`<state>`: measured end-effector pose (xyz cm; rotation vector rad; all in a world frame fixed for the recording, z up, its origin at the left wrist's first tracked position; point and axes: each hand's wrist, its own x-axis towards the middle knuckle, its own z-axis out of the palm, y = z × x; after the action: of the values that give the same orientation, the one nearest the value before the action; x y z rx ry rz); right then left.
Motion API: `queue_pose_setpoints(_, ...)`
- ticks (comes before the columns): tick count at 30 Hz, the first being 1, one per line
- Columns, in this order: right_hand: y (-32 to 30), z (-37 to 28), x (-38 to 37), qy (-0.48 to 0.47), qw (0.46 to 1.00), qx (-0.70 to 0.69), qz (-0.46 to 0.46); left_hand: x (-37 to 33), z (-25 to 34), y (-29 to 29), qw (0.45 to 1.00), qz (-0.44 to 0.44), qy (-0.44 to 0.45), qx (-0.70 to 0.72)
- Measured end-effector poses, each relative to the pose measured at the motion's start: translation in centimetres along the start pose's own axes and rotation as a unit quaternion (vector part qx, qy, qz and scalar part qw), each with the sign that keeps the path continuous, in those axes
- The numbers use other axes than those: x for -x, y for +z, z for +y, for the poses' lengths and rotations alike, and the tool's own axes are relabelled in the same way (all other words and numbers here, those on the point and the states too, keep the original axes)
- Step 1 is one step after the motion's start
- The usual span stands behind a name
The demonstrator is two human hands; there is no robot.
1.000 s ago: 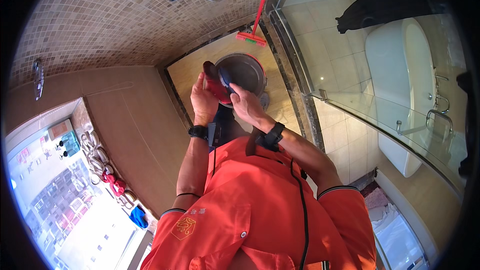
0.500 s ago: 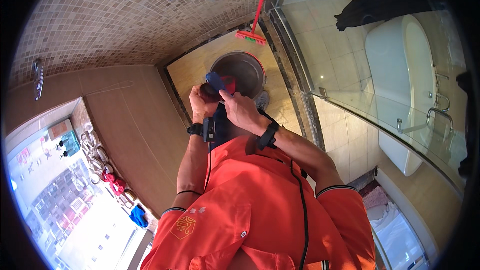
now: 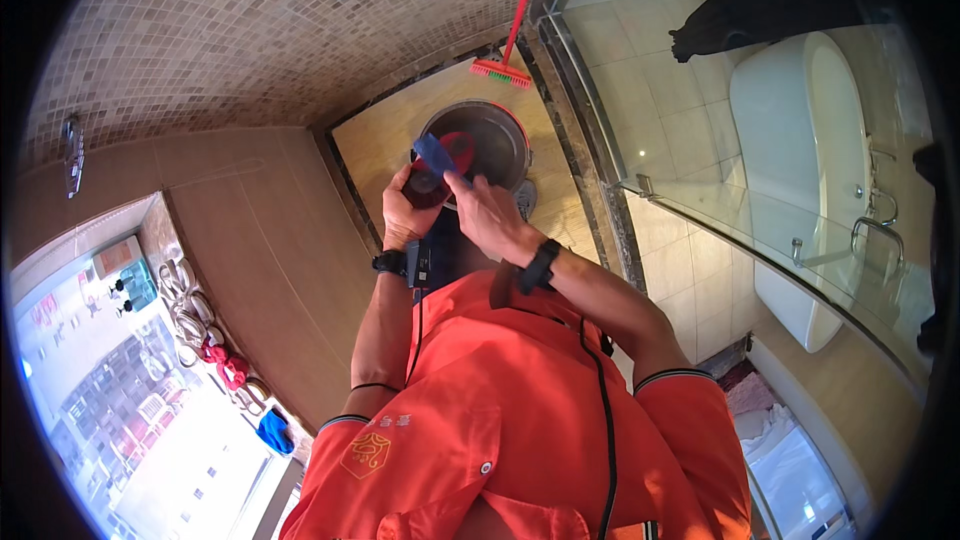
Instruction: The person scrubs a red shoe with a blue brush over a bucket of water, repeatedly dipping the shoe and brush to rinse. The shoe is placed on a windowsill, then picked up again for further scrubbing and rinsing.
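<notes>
My left hand (image 3: 404,214) is closed around a red slipper with a dark sole (image 3: 424,189), which is tilted over the near left side of a metal bucket (image 3: 512,138). My right hand (image 3: 490,218) grips a blue brush (image 3: 434,154), its head lying against or just over the slipper. I cannot tell whether the bristles touch it. Both hands are close together, above the near rim of the bucket. What the bucket holds is too dark to make out.
A red broom (image 3: 503,71) leans at the wall beyond the bucket. To the right stand a glass partition (image 3: 740,220) and a white bathtub (image 3: 800,110). Several slippers (image 3: 190,305) and a blue cloth (image 3: 274,432) lie along the window ledge at left.
The slipper has turned and shifted farther over the bucket, so more of its red part shows. My left hand has turned with it, and the brush has moved slightly across it.
</notes>
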<state>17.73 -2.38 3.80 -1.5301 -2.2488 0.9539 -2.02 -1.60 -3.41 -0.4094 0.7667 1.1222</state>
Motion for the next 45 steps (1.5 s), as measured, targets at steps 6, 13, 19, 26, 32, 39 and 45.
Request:
queue_pose_setpoints(6, 0.4, -0.1, -1.6, -0.001, 1.0, -0.015, 0.011, -0.1, 0.5, -0.2, 0.999, 0.015, 0.031, 0.001)
queue_pose_setpoints(13, -0.1, 0.2, 2.2, -0.001, 1.0, -0.028, 0.007, 0.8, 1.0, 0.9, 0.998, 0.048, 0.041, 0.024)
queue_pose_setpoints(19, 0.7, 1.6, -2.4, 0.055, 0.997, -0.036, 0.038, 1.0, -0.3, 0.4, 0.998, 0.047, 0.039, -0.013)
queue_pose_setpoints(26, 0.6, 0.9, 3.7, -0.031, 0.994, -0.105, -0.007, 1.3, 1.7, 1.3, 0.995, 0.067, 0.068, 0.02)
queue_pose_setpoints(32, 2.0, 3.0, 0.2, 0.068, 0.996, -0.044, 0.038, 1.8, -1.2, 1.5, 0.996, 0.053, 0.012, -0.074)
queue_pose_setpoints(39, 1.6, 6.0, -1.8, 0.178, 0.977, -0.114, 0.016, 2.6, -0.8, 2.3, 0.982, 0.052, 0.088, -0.161)
queue_pose_setpoints(45, 3.4, 9.4, -0.7, 0.183, 0.959, -0.205, -0.067, 1.5, -1.3, 1.6, 0.866, 0.065, 0.129, -0.478)
